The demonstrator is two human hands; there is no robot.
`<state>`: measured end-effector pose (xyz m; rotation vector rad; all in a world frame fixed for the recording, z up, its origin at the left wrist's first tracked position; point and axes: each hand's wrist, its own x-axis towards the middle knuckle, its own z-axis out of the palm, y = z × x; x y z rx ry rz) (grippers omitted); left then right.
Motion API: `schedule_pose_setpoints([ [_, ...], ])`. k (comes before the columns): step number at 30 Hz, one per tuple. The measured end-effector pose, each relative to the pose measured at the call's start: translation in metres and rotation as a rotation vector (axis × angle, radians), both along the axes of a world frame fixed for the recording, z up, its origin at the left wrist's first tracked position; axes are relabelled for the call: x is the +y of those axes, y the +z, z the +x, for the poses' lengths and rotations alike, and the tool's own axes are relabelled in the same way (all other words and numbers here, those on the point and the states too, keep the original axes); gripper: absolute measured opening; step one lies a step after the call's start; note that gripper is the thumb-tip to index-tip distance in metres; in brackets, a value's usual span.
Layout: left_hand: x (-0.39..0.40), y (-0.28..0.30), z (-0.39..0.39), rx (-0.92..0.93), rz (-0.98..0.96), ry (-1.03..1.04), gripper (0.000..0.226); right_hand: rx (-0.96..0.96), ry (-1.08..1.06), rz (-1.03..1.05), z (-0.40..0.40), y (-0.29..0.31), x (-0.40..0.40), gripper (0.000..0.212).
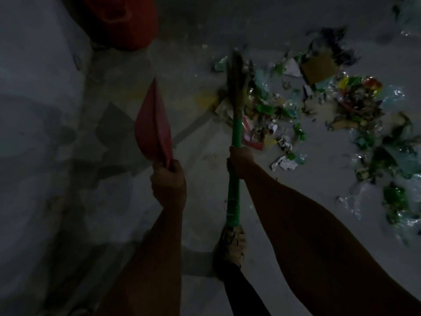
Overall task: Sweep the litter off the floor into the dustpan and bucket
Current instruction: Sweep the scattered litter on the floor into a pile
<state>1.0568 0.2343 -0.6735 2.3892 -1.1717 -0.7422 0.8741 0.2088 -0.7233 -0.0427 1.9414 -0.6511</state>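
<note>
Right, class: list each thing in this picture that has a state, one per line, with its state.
dustpan: held up off the floor by left hand
broom: gripped by right hand, bristles at the litter
litter: scattered on the floor
bucket: standing on the floor, apart from the litter

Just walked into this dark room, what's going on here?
A person is sweeping up. The right hand grips a green-handled broom, its bristles at the edge of the scattered litter. The left hand holds a red dustpan up off the floor. A red bucket stands farther off. The litter is not yet collected.
</note>
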Motion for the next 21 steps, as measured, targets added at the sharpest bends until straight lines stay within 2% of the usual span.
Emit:
schedule_pose_setpoints([
  [4,0.003,0.003,0.011,0.02,0.061,-0.106,0.035,0.13,-0.142,-0.029,0.014,0.015,0.017,0.019],
  [11,0.002,0.026,0.054,0.02,0.065,-0.308,0.033,0.359,-0.186,-0.137,0.084,0.046,0.063,0.028],
  [15,-0.008,0.044,0.073,-0.018,0.036,-0.337,0.035,0.317,-0.143,-0.23,0.108,0.056,0.076,0.03],
  [21,-0.008,0.051,0.09,-0.044,0.002,-0.355,0.038,0.164,0.073,-0.134,0.1,0.054,0.081,0.035],
])
